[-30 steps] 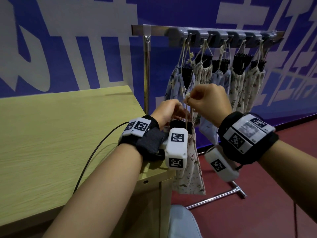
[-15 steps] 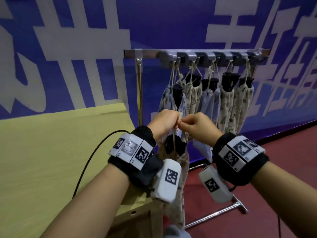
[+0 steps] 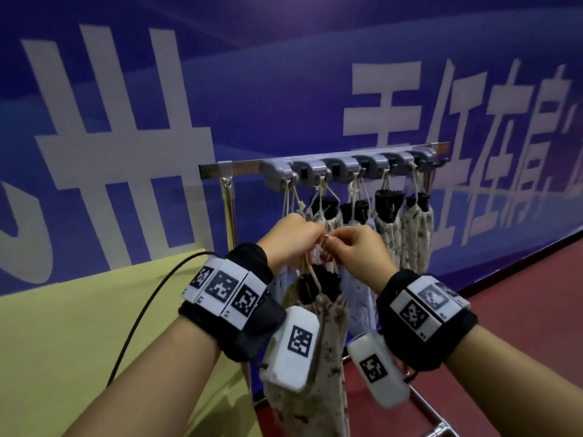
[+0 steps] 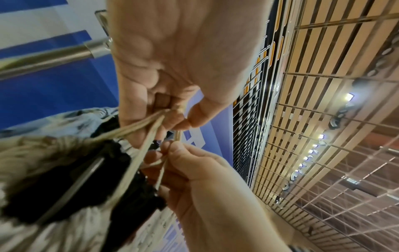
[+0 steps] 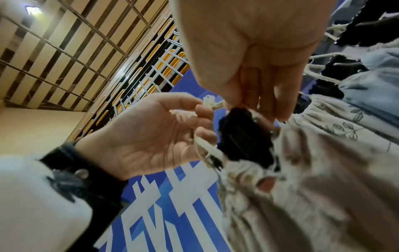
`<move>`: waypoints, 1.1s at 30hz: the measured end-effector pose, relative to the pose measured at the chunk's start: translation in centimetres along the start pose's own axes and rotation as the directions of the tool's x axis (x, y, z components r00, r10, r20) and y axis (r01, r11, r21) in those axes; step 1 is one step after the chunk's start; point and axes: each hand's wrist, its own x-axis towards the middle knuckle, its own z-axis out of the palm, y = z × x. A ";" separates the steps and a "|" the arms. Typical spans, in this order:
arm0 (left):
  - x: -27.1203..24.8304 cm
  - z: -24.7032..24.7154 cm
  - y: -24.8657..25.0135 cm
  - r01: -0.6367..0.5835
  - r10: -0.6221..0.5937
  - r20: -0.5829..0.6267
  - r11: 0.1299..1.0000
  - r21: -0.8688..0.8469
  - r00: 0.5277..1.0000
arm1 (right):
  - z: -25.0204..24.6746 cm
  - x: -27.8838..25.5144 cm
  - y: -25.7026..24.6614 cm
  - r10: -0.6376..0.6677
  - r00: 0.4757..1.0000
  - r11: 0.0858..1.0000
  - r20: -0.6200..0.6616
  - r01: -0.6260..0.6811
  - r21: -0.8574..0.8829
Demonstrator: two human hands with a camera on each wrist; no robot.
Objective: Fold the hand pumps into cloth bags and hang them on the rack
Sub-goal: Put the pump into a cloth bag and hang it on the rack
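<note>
Head view shows our left hand and right hand, both pinching the drawstring, have lifted the cloth bag off the table toward the rack, so hooking comes next.

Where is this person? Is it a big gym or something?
Probably a big indoor hall, maybe a sports arena. The blue banner with huge white letters, the red floor and rows of orange seats under a high slatted ceiling suggest that.
</note>
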 end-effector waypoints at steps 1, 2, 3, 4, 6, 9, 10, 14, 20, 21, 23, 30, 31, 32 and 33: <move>0.2 0.2 0.5 -0.008 0.008 0.016 1.000 -0.004 1.000 | -0.4 0.2 0.2 0.010 0.999 1.000 -0.034 -0.010 0.006; 0.6 0.6 1.1 -0.025 0.025 0.033 1.000 0.002 0.999 | -1.0 0.4 0.4 0.020 0.997 1.000 -0.069 -0.019 0.010; 0.9 1.0 1.7 -0.040 0.040 0.048 0.999 0.008 0.998 | -1.5 0.6 0.6 0.032 0.995 0.999 -0.097 -0.031 0.016; 1.3 1.4 2.2 -0.052 0.052 0.057 0.999 0.009 0.997 | -2.1 0.8 0.8 0.045 0.991 0.999 -0.124 -0.043 0.021; 2.3 2.4 3.3 -0.052 0.053 0.071 0.998 -0.023 0.996 | -3.3 1.2 1.4 0.064 0.982 0.998 -0.176 -0.061 0.019; 4.0 3.8 5.0 -0.014 0.026 0.112 0.994 -0.108 0.993 | -5.5 1.8 2.5 0.086 0.963 0.996 -0.255 -0.093 -0.013; 4.5 4.2 5.4 -0.005 0.024 0.137 0.990 -0.141 0.990 | -6.1 2.0 2.9 0.092 0.957 0.995 -0.276 -0.098 -0.009; 6.9 5.5 7.5 0.057 0.013 0.298 0.973 -0.225 0.955 | -8.8 2.8 4.3 0.116 0.935 0.992 -0.336 -0.125 -0.004; 10.7 7.9 10.2 0.133 -0.023 0.563 0.979 -0.155 0.826 | -12.7 4.4 7.4 0.176 0.899 0.981 -0.400 -0.127 0.146; 11.3 8.4 10.8 0.123 -0.017 0.578 0.982 -0.146 0.816 | -13.5 4.5 7.8 0.182 0.898 0.977 -0.401 -0.118 0.179; 12.2 9.4 11.9 0.101 0.005 0.594 0.984 -0.145 0.805 | -15.1 4.7 8.5 0.182 0.888 0.971 -0.422 -0.096 0.218; 17.0 13.5 14.9 -0.094 0.170 0.558 0.982 -0.163 0.812 | -20.3 7.5 11.5 0.109 0.850 0.983 -0.516 -0.168 -0.069; 17.8 14.1 15.2 -0.100 0.182 0.534 0.979 -0.178 0.825 | -20.7 8.3 11.9 0.108 0.842 0.980 -0.528 -0.180 -0.086; 18.6 14.7 15.3 -0.095 0.188 0.506 0.974 -0.204 0.842 | -21.1 9.2 12.3 0.107 0.834 0.977 -0.541 -0.190 -0.100; 19.4 15.3 15.5 -0.083 0.192 0.475 0.967 -0.241 0.859 | -21.4 10.2 12.8 0.110 0.830 0.973 -0.547 -0.203 -0.112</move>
